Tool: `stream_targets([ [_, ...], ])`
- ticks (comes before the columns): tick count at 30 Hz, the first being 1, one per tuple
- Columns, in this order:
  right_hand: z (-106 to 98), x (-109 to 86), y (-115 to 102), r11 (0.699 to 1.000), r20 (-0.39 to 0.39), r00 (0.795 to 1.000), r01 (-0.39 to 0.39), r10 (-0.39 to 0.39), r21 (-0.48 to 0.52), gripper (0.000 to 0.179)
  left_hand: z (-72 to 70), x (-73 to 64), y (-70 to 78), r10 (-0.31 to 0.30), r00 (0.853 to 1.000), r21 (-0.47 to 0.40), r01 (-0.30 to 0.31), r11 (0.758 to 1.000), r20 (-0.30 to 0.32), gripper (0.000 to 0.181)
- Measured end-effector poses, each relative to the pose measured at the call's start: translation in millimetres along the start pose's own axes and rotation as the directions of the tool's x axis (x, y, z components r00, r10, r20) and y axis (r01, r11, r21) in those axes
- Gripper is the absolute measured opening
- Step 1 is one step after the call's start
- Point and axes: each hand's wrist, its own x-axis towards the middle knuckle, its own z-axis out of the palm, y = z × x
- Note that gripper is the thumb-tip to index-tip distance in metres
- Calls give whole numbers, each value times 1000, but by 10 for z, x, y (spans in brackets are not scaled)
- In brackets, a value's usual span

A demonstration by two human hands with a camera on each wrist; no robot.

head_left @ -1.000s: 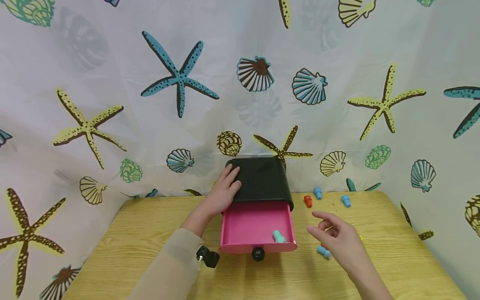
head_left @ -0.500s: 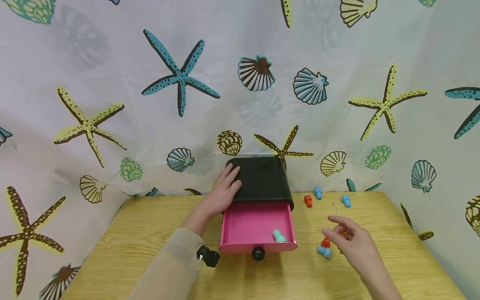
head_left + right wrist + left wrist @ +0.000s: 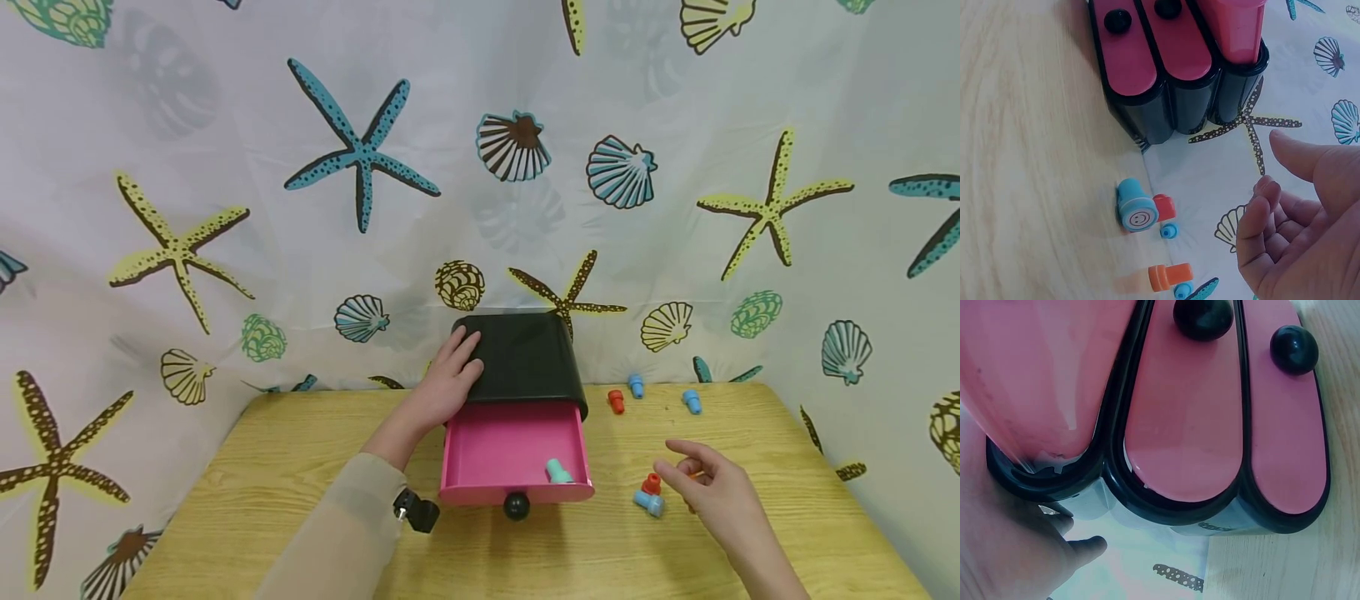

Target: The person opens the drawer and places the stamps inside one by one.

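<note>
My left hand [image 3: 448, 387] rests on the top left of a black drawer cabinet [image 3: 528, 358], fingers spread over its edge. The cabinet's top pink drawer [image 3: 487, 450] is pulled out, and a teal toy stamp [image 3: 557, 472] lies inside near its front right corner. Two lower drawers with black knobs are closed in the left wrist view. To the right, my right hand [image 3: 712, 492] hovers over the table with fingers loosely bent, holding nothing. Beside its fingertips are a red stamp [image 3: 652, 484] and a light blue stamp [image 3: 649, 503]. An orange stamp [image 3: 1171, 276] is partly hidden by this hand in the head view.
Farther back on the wooden table [image 3: 300, 483] stand another red stamp [image 3: 616, 402] and two blue stamps, one [image 3: 636, 386] near the curtain and one [image 3: 692, 402] farther right. A patterned curtain [image 3: 495, 233] encloses the table's back and sides.
My right hand has moved right and slightly toward me, away from the drawer, uncovering the red stamp by the light blue one. My left hand stays on the cabinet.
</note>
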Motion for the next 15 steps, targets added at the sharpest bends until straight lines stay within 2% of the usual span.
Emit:
stream_targets([
  [15, 86, 142, 200, 1000, 5, 1000, -9, 9, -16, 66, -17, -37, 59, -2, 1000, -14, 2, 1000, 2, 65],
])
